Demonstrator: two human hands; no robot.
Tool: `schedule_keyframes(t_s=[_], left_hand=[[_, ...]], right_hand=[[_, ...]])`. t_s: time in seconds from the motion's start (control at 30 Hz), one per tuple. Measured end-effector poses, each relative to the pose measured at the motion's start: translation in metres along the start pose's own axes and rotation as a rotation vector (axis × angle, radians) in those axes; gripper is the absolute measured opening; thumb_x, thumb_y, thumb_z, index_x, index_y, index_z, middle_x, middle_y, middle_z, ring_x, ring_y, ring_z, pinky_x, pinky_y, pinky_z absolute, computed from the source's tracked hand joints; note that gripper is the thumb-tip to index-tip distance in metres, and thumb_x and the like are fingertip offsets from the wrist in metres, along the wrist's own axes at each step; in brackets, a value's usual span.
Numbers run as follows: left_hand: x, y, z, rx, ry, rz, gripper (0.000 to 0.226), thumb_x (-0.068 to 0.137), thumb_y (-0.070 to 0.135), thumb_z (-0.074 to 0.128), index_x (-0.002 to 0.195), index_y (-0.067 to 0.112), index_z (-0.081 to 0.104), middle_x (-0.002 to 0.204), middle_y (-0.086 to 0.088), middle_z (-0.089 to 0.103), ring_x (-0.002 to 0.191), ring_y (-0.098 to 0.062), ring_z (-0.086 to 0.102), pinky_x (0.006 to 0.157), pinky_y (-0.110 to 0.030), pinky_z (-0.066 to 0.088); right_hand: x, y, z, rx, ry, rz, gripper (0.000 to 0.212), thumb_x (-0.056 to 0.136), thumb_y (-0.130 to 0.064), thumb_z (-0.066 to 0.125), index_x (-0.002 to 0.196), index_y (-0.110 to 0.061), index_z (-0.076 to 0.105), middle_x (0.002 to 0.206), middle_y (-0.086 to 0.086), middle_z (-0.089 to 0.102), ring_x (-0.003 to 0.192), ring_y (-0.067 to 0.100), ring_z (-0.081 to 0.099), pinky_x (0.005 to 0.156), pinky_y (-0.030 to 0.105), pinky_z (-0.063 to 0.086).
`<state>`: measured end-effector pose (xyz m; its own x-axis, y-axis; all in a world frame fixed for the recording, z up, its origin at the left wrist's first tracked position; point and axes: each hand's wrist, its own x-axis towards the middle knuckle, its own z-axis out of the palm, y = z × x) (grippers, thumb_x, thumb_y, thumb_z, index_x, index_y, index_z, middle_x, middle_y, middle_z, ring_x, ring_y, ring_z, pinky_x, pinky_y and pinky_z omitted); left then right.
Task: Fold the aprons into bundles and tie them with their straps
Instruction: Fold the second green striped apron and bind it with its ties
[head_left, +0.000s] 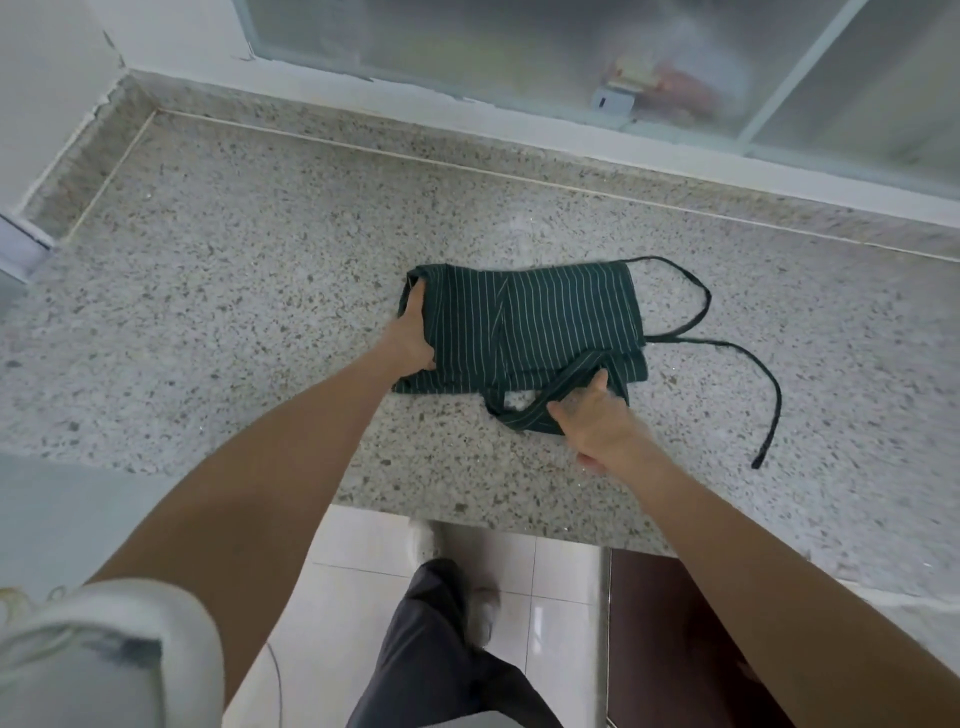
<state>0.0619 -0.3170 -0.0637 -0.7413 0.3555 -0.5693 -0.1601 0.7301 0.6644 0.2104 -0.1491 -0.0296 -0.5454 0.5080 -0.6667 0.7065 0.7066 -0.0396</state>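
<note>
**Item: striped apron, folded, mid-worktop**

We are gripping the apron (524, 327) at its left end with our left hand (410, 338); our right hand (597, 421) is pinching a strap (540, 397). Loose strap (748, 374) is trailing rightward; frosted window (519, 47) is lining the worktop's (234, 270) far edge.

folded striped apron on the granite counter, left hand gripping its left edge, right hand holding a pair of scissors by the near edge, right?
Not quite: the head view shows no scissors. The right hand pinches a striped strap at the near edge. The apron, counter and left hand are as you say.
</note>
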Motion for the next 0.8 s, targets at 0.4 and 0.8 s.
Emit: schedule_keyframes(t_s=[0.4, 0.8], left_hand=[[0.005, -0.004, -0.006, -0.416, 0.253, 0.069, 0.064, 0.090, -0.009, 0.046, 0.136, 0.026, 0.018, 0.121, -0.009, 0.048, 0.080, -0.014, 0.054, 0.080, -0.051, 0.052], [0.015, 0.003, -0.008, -0.471, 0.214, -0.033, 0.077, 0.084, -0.014, 0.025, 0.139, 0.039, 0.031, 0.118, -0.001, 0.050, 0.070, -0.016, 0.051, 0.057, -0.030, 0.046]], right_hand=[[0.065, -0.016, -0.042, 0.240, 0.245, -0.120, 0.085, 0.092, -0.031, 0.056, 0.151, -0.026, -0.005, 0.156, 0.018, -0.014, 0.144, 0.032, -0.011, 0.116, 0.044, 0.009], [0.085, -0.019, -0.061, 0.741, 0.290, 0.070, 0.030, 0.095, -0.025, 0.048, 0.106, 0.002, 0.057, 0.108, 0.019, 0.061, 0.102, 0.034, 0.057, 0.091, 0.043, 0.048]])
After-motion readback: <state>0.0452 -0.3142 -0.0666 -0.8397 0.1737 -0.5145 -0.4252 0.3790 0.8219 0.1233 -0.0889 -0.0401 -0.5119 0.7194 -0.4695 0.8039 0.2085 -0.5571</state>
